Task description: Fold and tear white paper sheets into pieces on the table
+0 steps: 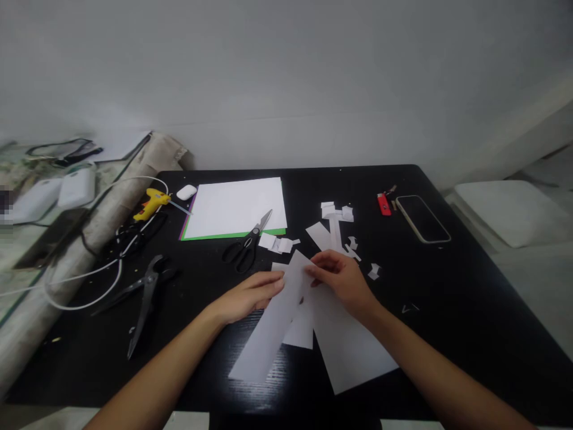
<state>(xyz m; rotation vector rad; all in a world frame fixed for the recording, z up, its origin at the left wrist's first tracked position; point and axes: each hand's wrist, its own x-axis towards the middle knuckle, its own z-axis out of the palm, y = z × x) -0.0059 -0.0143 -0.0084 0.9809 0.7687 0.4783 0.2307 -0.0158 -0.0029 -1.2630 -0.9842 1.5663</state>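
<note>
My left hand (248,295) rests on the black table (470,310) with its fingertips pinched on the left edge of a long white paper strip (268,334). My right hand (342,278) grips the top of the same strip from the right, fingers curled over it. Beneath the strip lies a wider white paper sheet (349,346), and a smaller white piece (301,329) shows between them. Small paper scraps (335,218) are scattered just beyond my hands.
Scissors (246,245) lie beside a white sheet stack (237,206) with green and purple edges. Black pliers (145,292), a yellow glue gun (152,203), white cable (89,275) and an earbud case (187,192) sit left. A red lighter (384,204) and phone (422,218) sit right.
</note>
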